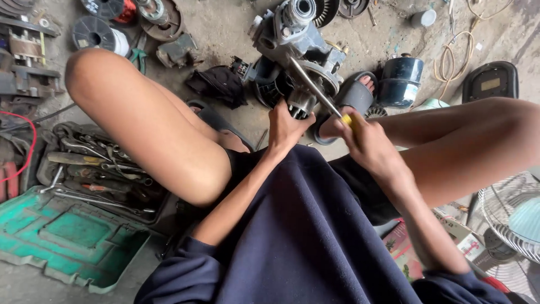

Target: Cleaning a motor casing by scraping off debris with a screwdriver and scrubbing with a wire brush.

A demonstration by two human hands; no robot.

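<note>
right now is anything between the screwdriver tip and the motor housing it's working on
Nothing visible does. The right hand grips the screwdriver by its yellow handle, and the bare shaft runs straight up to the grey motor assembly. The left hand holds the assembly's lower end, below and to the side of the shaft, not across it.

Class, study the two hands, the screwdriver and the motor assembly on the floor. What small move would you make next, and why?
Probably turn the screwdriver. The right hand grips its yellow handle, the shaft already reaches into the grey motor assembly, and the left hand steadies the assembly's near end. Whether the tip is seated is hidden.
</note>
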